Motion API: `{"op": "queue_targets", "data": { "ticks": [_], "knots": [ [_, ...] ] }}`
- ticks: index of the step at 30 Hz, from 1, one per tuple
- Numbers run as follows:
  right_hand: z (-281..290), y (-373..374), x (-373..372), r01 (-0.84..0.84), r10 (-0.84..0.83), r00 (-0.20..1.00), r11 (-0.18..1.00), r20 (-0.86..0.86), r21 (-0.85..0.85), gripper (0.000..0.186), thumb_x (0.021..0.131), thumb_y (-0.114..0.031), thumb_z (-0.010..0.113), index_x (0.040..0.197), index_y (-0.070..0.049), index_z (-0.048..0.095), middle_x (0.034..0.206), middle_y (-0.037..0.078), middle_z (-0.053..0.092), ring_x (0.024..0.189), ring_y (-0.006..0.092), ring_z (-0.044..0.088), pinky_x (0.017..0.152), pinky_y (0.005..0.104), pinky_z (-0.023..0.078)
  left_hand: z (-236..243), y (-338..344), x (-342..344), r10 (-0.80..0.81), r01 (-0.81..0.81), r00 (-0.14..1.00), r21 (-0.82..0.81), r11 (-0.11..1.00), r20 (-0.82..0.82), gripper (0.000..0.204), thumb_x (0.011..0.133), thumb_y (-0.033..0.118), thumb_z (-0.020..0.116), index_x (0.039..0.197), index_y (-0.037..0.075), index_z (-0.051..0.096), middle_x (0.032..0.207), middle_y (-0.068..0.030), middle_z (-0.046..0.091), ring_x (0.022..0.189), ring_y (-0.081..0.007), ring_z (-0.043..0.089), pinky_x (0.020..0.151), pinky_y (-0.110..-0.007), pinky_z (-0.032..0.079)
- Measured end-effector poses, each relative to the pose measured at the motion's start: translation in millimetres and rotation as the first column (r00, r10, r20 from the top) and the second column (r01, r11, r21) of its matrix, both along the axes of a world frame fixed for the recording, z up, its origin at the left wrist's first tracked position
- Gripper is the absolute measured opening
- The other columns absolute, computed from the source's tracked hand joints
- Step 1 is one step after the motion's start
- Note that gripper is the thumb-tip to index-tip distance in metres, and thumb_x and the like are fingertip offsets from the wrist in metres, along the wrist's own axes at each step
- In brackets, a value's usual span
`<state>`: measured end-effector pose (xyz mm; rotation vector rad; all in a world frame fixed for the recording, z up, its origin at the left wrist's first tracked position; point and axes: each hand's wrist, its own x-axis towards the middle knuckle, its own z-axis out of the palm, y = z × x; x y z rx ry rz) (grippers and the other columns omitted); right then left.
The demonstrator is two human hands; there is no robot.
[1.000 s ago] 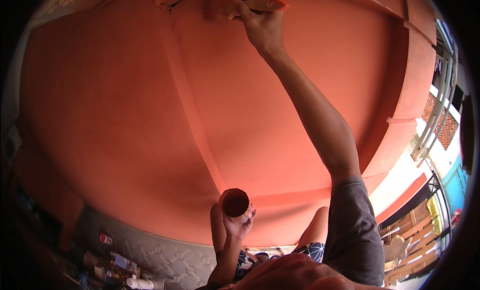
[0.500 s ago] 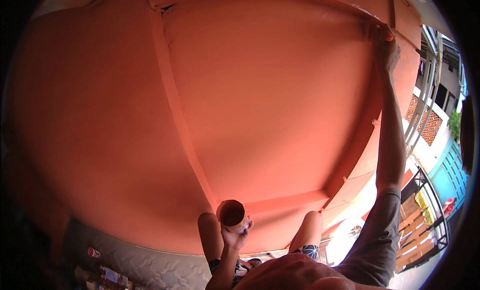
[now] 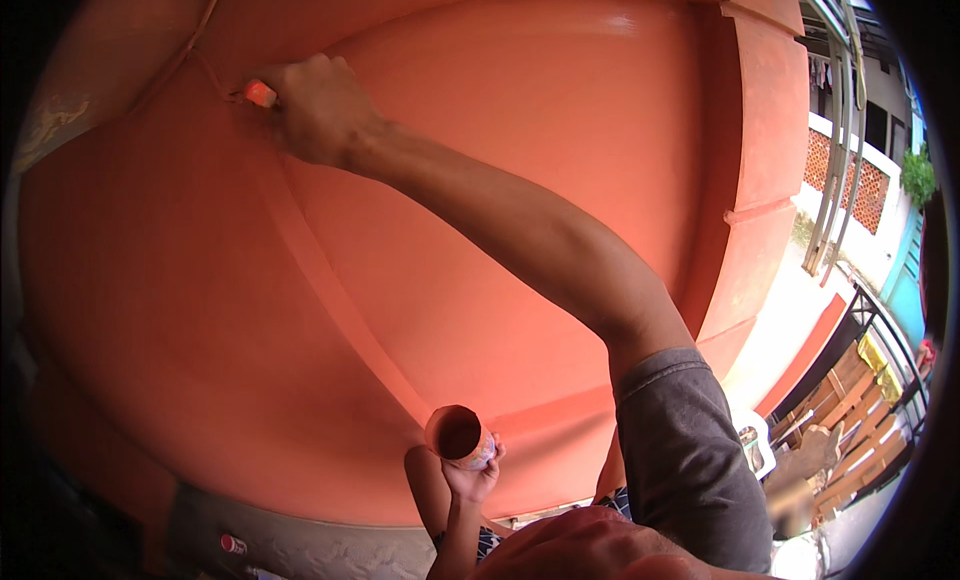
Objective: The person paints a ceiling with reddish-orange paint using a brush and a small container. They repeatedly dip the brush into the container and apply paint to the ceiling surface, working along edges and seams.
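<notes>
My right hand (image 3: 325, 110) reaches far across to the upper left, closed around a paintbrush (image 3: 261, 93) with an orange-smeared handle. Fingers and arm hide most of the brush, bristles included. It is held up against the orange-red wall (image 3: 480, 260), by the top of a raised vertical strip (image 3: 335, 300). Low in the middle, my left hand (image 3: 474, 477) is wrapped round a paint cup (image 3: 462, 436). The cup's mouth faces up, its inside coated in orange-brown, its outer side pale and stained.
A small red-and-white tub (image 3: 232, 544) is on the ground at lower left. On the right stand a dark metal railing (image 3: 885, 305), wooden slats (image 3: 855, 420), a white chair (image 3: 758, 445) and grey poles (image 3: 840, 150). The wall's recessed edge runs down the right.
My right hand has swung from the upper right corner of the panel to its upper left, with the view shifting too. My left hand still holds the cup low in the middle.
</notes>
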<state>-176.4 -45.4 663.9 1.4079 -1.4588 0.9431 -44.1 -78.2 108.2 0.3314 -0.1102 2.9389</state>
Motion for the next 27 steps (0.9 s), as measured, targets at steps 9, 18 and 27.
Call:
{"op": "queue_targets", "data": {
  "ticks": [9, 18, 27],
  "knots": [
    [7.9, 220.3, -142.2, -0.102, 0.230, 0.967, 0.736, 0.105, -0.669, 0.012, 0.096, -0.006, 0.071, 0.096, 0.002, 0.063, 0.081, 0.010, 0.072, 0.066, 0.0164, 0.071, 0.059, 0.0311, 0.062, 12.8, 8.9, -2.2, -0.071, 0.071, 0.995, 0.007, 0.997, 0.067, 0.070, 0.091, 0.053, 0.065, 0.139, 0.003, 0.052, 0.134, -0.0275, 0.053, 0.123, -0.0466, 0.052, 0.086, -0.045, 0.065],
    [23.3, 307.7, -173.8, 0.668, -0.831, 0.543, 0.339, 0.122, -0.663, 0.020, 0.099, -0.025, 0.063, 0.092, -0.006, 0.065, 0.072, 0.014, 0.065, 0.070, 0.0305, 0.068, 0.062, 0.0478, 0.053, 15.7, 9.1, -5.3, -0.070, 0.072, 0.996, -0.024, 0.997, 0.057, 0.062, 0.091, 0.049, 0.066, 0.136, 0.007, 0.056, 0.134, -0.0252, 0.049, 0.122, -0.0435, 0.052, 0.087, -0.044, 0.064],
    [7.7, 157.6, -74.0, 0.239, -0.248, 0.969, 0.945, -0.010, -0.225, 0.005, 0.089, -0.008, 0.065, 0.092, -0.011, 0.065, 0.083, 0.008, 0.070, 0.063, 0.0251, 0.064, 0.054, 0.0382, 0.048, 24.6, 18.2, -6.2, -0.109, 0.112, 0.989, -0.031, 0.993, 0.098, 0.065, 0.089, 0.048, 0.067, 0.133, 0.003, 0.056, 0.130, -0.0279, 0.050, 0.121, -0.0454, 0.051, 0.086, -0.046, 0.065]
  ]
}}
